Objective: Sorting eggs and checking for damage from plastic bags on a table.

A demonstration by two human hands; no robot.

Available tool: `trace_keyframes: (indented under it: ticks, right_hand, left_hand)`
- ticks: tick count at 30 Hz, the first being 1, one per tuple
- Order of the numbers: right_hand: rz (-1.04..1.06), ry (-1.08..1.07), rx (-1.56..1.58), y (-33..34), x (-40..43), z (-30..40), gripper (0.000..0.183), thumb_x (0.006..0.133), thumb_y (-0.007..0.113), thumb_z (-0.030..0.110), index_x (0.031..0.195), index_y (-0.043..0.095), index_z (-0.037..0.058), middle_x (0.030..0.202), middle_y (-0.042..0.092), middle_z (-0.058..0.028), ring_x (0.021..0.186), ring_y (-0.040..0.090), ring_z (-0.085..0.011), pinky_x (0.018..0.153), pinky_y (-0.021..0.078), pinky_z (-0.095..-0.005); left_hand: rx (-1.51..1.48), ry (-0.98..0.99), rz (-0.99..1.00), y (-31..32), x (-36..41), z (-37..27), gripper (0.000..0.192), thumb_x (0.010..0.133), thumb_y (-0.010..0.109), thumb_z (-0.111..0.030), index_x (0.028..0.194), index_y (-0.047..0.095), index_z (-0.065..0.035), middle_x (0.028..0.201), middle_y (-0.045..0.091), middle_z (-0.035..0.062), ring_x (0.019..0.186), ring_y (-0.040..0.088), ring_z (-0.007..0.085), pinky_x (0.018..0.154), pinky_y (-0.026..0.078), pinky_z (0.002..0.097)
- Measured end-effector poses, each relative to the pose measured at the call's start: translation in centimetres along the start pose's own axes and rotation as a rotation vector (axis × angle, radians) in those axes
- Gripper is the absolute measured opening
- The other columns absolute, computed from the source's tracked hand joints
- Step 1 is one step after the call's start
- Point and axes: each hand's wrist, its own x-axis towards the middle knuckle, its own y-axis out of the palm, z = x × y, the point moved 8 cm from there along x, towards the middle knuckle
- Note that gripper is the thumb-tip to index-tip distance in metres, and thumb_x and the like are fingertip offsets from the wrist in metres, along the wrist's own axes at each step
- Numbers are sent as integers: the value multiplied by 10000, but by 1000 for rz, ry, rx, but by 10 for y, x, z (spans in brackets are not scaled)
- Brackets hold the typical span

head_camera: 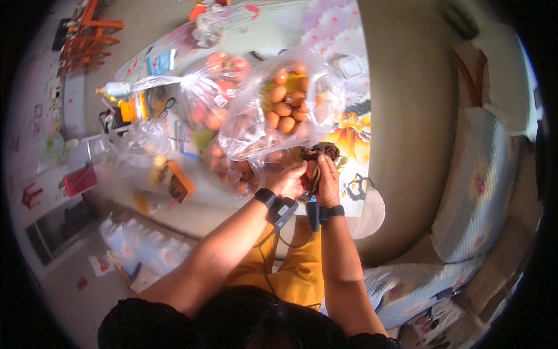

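Note:
My left hand [288,184] and my right hand [329,182] meet near the table's front edge. Between them is a dark brown cloth [321,151], bunched up. A rounded reddish-brown thing, seemingly an egg [311,169], shows between my fingers, partly hidden. My left fingers grip it, while my right thumb and fingers pinch the cloth around its right side. Just beyond my hands, brown eggs [283,109] lie in an open clear plastic bag [244,102]. More eggs [243,168] sit under plastic to the left.
A knotted plastic bag of reddish round fruit [216,118] stands left of the eggs. Farther left are an orange-and-brown box [176,181], eyeglasses [168,107] and a blue packet [161,63]. A round stool [368,211] touches the table's right corner. A cushioned sofa [473,187] curves around the right.

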Motion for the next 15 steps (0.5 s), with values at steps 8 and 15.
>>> trace_keyframes:
  ticks: [8,15]
  right_hand:
    - [-80,-427,-596,17,-17,37,211,1012,553,179,1097,606,-6,995,651,-89,917,584,-161,854,479,-301]
    - [-301,-655,-963,39,-28,54,182,953,642,183,981,631,3,894,668,-167,768,627,-279,734,513,-362]
  left_hand:
    - [-73,254,68,38,-2,-2,282,1004,576,-277,1204,606,-81,1157,635,28,1066,605,164,980,478,334]
    - [-71,585,-9,20,2,-11,175,977,634,-229,1064,590,-84,1000,593,-23,917,583,77,836,496,227]
